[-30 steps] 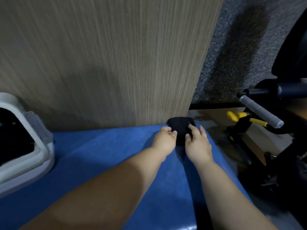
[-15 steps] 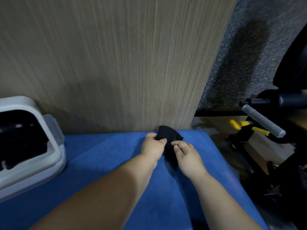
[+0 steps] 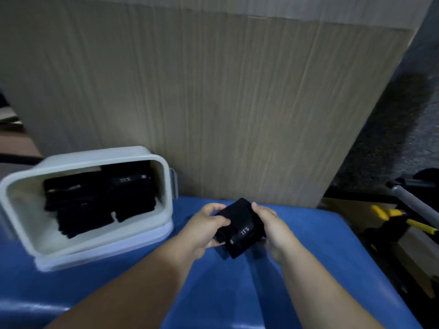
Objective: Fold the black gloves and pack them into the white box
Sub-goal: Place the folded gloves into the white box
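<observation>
Grip comes from both sides: my left hand [image 3: 204,227] curls round the left edge of the folded black glove bundle [image 3: 241,230], fingers over the top, and my right hand [image 3: 274,230] clasps its right side. The bundle sits between my palms, held over the blue surface [image 3: 237,295], with small pale lettering on its upper face. To my left the white box [image 3: 166,186] rests tilted on that same surface, its open mouth turned toward me, apart from the bundle. Inside it more black gloves [image 3: 99,203] lie in folded piles — one shows the same pale lettering. A pale wooden panel [image 3: 213,103] rises right behind the box and my hands.
</observation>
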`<state>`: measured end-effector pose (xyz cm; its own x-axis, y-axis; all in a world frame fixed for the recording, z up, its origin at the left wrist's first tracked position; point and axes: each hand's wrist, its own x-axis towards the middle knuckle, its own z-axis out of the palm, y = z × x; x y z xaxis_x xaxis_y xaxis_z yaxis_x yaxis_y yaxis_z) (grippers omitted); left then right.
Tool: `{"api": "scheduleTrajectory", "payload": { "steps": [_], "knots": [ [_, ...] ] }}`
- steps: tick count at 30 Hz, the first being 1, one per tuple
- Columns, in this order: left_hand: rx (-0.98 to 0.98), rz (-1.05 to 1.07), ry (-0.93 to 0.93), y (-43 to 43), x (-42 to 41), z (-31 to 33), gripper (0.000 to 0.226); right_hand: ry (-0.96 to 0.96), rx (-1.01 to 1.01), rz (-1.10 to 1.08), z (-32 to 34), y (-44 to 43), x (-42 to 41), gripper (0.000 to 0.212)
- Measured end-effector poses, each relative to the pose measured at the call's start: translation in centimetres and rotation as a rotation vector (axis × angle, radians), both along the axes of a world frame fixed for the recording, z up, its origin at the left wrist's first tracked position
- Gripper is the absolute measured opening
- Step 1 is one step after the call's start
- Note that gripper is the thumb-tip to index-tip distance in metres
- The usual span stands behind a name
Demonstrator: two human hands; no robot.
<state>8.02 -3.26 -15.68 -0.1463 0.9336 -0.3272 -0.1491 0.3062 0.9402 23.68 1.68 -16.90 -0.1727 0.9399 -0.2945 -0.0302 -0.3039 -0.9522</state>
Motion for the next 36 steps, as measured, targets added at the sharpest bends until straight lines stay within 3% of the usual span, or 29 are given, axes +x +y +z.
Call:
{"api": "scheduleTrajectory", "payload": {
  "steps": [2,7,12,21,25,29,33,36],
  "knots": [
    [0.005,0.017,-0.016,-1.6,-2.3,0.3,0.028,0.128,-0.083,0.06,0.3,-0.9,-2.4,0.032],
    [0.014,0.153,-0.052,-5.6,-8.2,0.6,0.025,0.187,-0.104,0.135,0.7,-3.7,-8.6,0.041],
    [0.058,0.31,-0.12,-8.8,-13.2,1.1,0.025,0.155,0.008,0.213,2.2,-6.2,-14.7,0.021],
    [0.387,0.653,-0.152,-12.7,-18.2,2.0,0.037,0.108,0.215,0.14,4.4,-8.6,-23.7,0.025],
    [0.49,0.602,-0.047,-13.6,-19.7,1.7,0.03,0.036,0.284,0.117,5.4,-8.8,-26.6,0.024],
    [0.469,0.494,0.032,-13.7,-20.7,2.3,0.034,0.006,0.322,0.122,6.0,-8.6,-28.8,0.017],
    [0.445,0.608,0.078,-12.8,-21.8,3.2,0.032,-0.015,0.34,0.146,5.9,-8.4,-30.3,0.007],
    [0.391,0.712,0.186,-11.6,-22.6,3.3,0.034,-0.007,0.342,0.29,6.1,-8.1,-30.7,0.012]
  ]
}}
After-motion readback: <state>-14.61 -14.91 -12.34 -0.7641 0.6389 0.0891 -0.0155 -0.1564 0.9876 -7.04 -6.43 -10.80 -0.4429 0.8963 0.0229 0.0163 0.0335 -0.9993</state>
